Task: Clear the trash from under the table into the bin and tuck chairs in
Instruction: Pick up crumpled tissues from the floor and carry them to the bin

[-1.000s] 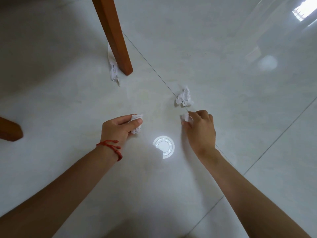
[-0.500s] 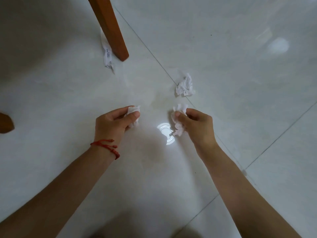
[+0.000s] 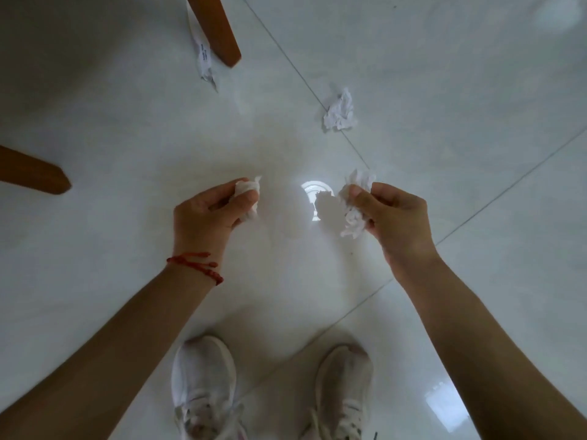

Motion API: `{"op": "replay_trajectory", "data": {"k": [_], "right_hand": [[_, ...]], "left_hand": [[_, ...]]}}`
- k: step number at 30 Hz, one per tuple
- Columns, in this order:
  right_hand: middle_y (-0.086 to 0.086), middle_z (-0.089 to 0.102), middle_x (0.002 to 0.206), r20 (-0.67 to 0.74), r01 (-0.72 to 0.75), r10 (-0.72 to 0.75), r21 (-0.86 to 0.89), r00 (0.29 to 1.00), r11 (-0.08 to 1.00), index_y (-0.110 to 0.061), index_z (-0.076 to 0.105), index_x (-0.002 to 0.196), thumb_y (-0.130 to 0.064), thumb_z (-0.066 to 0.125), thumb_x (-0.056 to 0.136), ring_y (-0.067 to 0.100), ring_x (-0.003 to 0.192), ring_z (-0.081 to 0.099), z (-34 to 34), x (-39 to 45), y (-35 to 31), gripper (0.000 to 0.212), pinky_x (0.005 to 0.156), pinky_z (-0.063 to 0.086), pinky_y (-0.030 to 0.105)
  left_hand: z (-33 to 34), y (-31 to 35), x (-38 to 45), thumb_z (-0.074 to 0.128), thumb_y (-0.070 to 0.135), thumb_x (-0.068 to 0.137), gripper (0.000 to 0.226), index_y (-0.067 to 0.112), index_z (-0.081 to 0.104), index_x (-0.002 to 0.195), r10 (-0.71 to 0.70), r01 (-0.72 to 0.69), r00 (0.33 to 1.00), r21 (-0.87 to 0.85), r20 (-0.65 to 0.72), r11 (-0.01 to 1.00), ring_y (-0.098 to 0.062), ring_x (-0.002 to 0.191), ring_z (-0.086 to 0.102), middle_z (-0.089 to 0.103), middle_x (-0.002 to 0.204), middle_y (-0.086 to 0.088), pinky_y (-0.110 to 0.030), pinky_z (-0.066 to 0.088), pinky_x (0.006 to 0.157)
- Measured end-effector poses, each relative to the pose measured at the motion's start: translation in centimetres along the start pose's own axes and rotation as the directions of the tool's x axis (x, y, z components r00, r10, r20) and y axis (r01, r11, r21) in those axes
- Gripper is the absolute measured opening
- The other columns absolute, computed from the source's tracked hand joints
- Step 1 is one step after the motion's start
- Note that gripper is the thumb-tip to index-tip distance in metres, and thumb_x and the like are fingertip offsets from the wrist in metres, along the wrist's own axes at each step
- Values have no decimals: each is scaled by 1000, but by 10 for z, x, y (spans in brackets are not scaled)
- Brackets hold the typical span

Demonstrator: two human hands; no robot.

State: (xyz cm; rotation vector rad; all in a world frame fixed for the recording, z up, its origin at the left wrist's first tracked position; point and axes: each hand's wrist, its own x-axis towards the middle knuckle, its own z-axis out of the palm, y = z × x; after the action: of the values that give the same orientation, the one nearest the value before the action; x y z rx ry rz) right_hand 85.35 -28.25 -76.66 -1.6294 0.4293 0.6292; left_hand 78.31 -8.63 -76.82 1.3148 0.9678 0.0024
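My left hand (image 3: 206,214), with a red string at the wrist, grips a small crumpled white paper (image 3: 249,192) above the pale tiled floor. My right hand (image 3: 394,214) pinches a larger crumpled white paper (image 3: 354,211) at about the same height. Another crumpled paper ball (image 3: 340,111) lies on the floor beyond my right hand, on a tile joint. A printed paper strip (image 3: 203,58) lies against the foot of a wooden leg (image 3: 219,30) at the top.
A second wooden leg (image 3: 35,173) juts in from the left edge. My two white sneakers (image 3: 203,389) stand at the bottom. A round bright light reflection (image 3: 313,188) shines on the glossy floor between my hands.
Both hands have lifted off the floor with their papers, the right one having picked its paper up. The view has risen and pulled back, bringing my shoes into sight.
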Motion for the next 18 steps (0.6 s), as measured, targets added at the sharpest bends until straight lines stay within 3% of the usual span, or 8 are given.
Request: {"op": "replay_trajectory", "data": {"k": [2, 6, 8, 11, 14, 18], "right_hand": [[12, 43, 75, -10, 7, -7, -15, 1000, 1000, 23, 43, 83, -39, 73, 60, 23, 71, 37, -6, -16, -18, 72, 69, 35, 40], [14, 44, 76, -16, -16, 16, 16, 1000, 1000, 24, 44, 84, -32, 73, 65, 24, 70, 41, -16, -51, -54, 66, 71, 44, 43], [13, 43, 76, -24, -23, 23, 21, 999, 1000, 24, 44, 81, -34, 72, 64, 24, 71, 41, -19, -71, -73, 67, 71, 43, 40], [17, 42, 70, -39, -26, 27, 9, 999, 1000, 22, 43, 74, -36, 71, 64, 25, 67, 39, -22, -102, -102, 66, 69, 47, 44], [24, 36, 63, -72, -33, 33, 4, 997, 999, 18, 41, 69, -36, 70, 65, 25, 66, 35, -28, -132, -135, 62, 67, 44, 43], [12, 34, 66, -102, -47, 52, 51, 993, 998, 15, 41, 65, -35, 71, 67, 25, 67, 31, -35, -172, -184, 58, 70, 38, 42]], "left_hand": [[0, 17, -18, 69, 6, 74, 30, 4, 66, 104, 4, -4, 1000, 4, 6, 1000, -13, 86, 67, 72, 81, 8, -18, 52, 68], [3, 54, -57, 67, 6, 76, 32, -1, 65, 107, 16, -17, 1000, 22, 24, 1000, -18, 93, 66, 69, 96, -7, -20, 53, 72], [4, 75, -76, 68, 7, 76, 30, -2, 65, 105, 13, -13, 1000, 22, 27, 1000, -20, 95, 66, 70, 93, -9, -21, 52, 73], [4, 110, -105, 68, 6, 76, 25, 6, 67, 100, -13, 13, 1000, 0, 10, 1000, -16, 86, 66, 73, 76, 6, -20, 53, 69], [6, 150, -134, 68, 5, 76, 26, 8, 67, 101, -14, 14, 1000, -22, -14, 1000, -14, 80, 64, 72, 68, 9, -20, 53, 68], [8, 203, -173, 67, 5, 77, 27, 2, 66, 104, -11, 9, 999, -40, -46, 999, -14, 82, 65, 70, 79, 0, -19, 53, 69]]}}
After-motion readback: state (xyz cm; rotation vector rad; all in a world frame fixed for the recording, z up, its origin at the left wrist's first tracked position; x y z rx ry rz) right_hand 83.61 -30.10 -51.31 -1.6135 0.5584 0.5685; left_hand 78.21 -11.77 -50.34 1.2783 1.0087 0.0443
